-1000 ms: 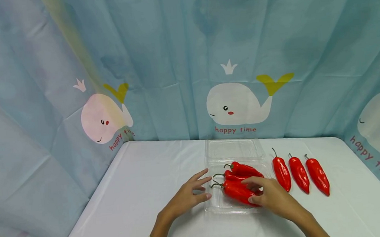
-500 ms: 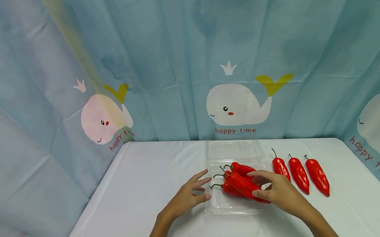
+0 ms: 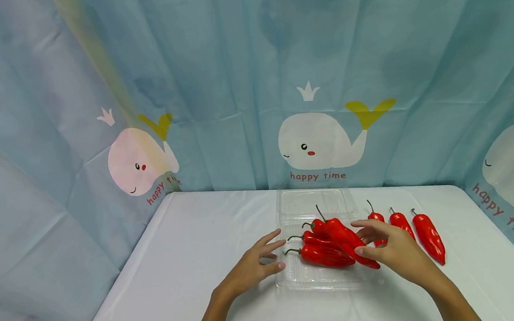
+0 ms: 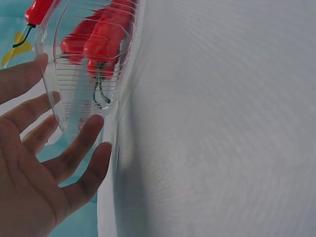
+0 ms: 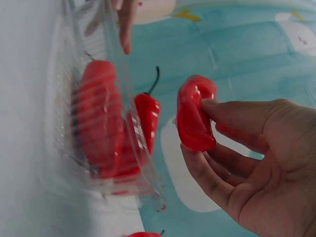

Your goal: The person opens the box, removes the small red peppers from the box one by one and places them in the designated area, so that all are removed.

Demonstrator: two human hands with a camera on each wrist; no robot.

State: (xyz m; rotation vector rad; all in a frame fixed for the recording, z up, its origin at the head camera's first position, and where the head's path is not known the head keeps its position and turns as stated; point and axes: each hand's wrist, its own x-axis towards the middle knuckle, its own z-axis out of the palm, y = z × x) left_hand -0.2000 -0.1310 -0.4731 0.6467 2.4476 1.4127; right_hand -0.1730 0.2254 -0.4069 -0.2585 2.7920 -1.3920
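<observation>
My right hand (image 3: 397,250) pinches a long red pepper (image 3: 347,239) near its tapered end, thumb on one side and fingers on the other. This pepper hangs tilted over the right part of a clear plastic clamshell box (image 3: 309,280), its stem pointing up. In the right wrist view the held pepper (image 5: 192,118) is clear of the box wall. Three red peppers lie in the box, among them the front pepper (image 3: 323,257), stems toward the left. My left hand (image 3: 252,269) stays spread, its fingertips right at the box's left edge.
The hinged lid (image 3: 314,202) of the box lies folded back behind it. To the right on the white table (image 3: 225,213) are three more red peppers, such as the rightmost pepper (image 3: 429,237); my right hand partly covers two. A blue curtain (image 3: 216,108) hangs behind.
My right hand has lifted one pepper off those in the box and moved it right and away from me, turning its stem upward. The left hand has not moved.
</observation>
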